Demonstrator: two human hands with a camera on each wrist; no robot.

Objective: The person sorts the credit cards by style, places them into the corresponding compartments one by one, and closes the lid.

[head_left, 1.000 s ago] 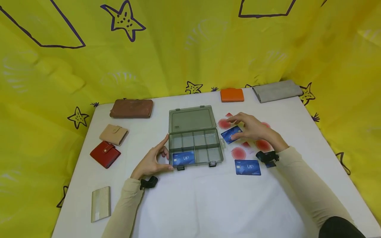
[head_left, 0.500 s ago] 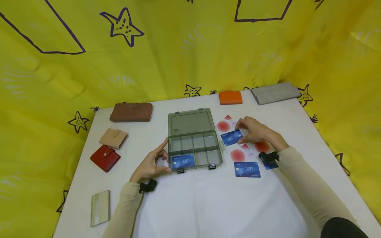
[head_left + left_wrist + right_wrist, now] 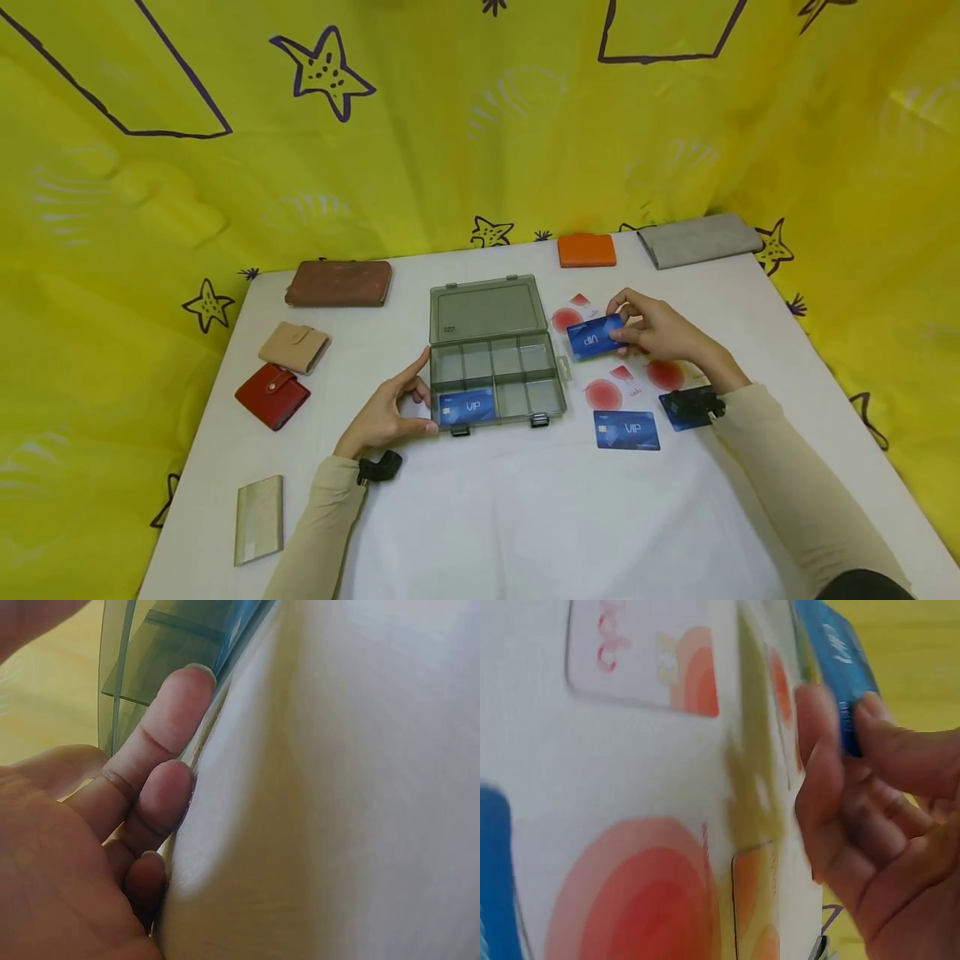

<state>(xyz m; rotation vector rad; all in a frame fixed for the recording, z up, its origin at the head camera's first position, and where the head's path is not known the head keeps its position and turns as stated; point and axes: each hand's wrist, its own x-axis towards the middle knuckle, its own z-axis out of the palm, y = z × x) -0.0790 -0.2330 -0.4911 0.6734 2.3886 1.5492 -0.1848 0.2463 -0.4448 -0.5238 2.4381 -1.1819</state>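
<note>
In the head view, my right hand (image 3: pixel 656 329) pinches a blue VIP card (image 3: pixel 592 337) between thumb and fingers, tilted over the table. The right wrist view shows that card (image 3: pixel 838 656) edge-on between the fingertips. My left hand (image 3: pixel 386 412) touches the left side of a clear grey-green compartment box (image 3: pixel 525 418), index finger and thumb spread along it. Its other fingers (image 3: pixel 169 795) are loosely bent beside the box in the left wrist view. The box lid (image 3: pixel 489 308) lies folded back. One blue VIP card (image 3: pixel 467 407) lies in the front-left compartment.
Right of the box lie several white cards with red circles (image 3: pixel 603 395) and two blue cards (image 3: pixel 627 430). Wallets surround them: brown (image 3: pixel 339 283), beige (image 3: pixel 292 347), red (image 3: pixel 272 396), pale gold (image 3: pixel 258 521), orange (image 3: pixel 587 250) and grey (image 3: pixel 701 240). A yellow curtain (image 3: pixel 420 167) borders the table.
My right hand has gripped the blue VIP card by its right end and raised it off the cards beneath. My left hand stays at the box.
</note>
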